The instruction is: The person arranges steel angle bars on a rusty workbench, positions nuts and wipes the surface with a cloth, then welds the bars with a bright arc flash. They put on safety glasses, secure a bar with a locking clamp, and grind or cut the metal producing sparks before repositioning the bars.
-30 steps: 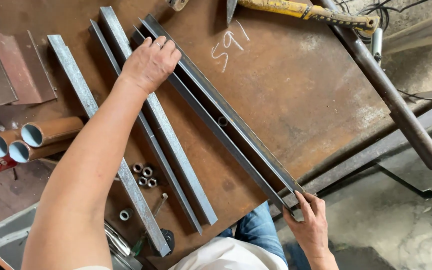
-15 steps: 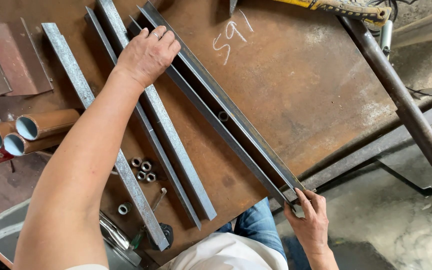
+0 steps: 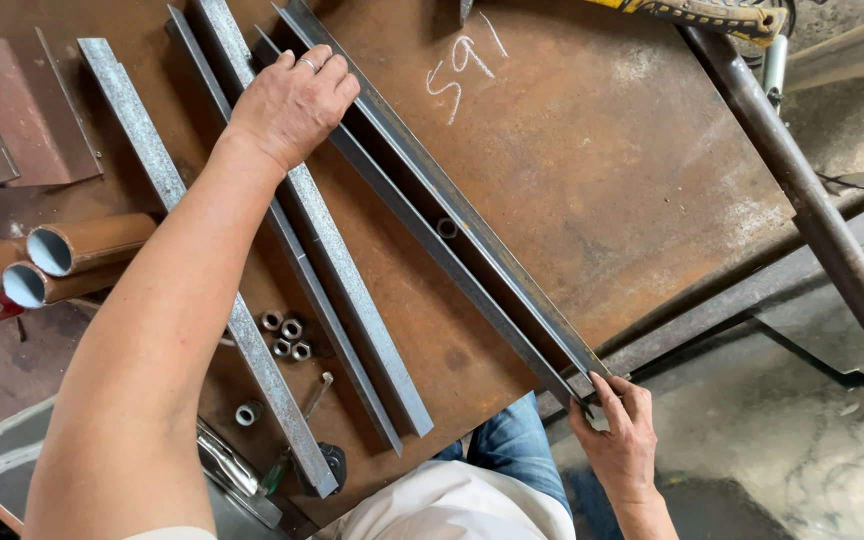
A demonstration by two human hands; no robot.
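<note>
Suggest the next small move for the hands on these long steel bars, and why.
Probably nudge the near ends flush: the right hand pinches the paired steel angle bars at the table edge, while the left hand presses their far part, steadying them.

Single head view, looking steeply down, close over rusty workbench [image 3: 592, 190] (arm's reach).

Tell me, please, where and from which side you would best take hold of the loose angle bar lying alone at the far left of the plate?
Probably mid-length, from above: the angle bar lies flat, its middle bare, with open plate either side for fingers; its near end crowds the nuts.
</note>
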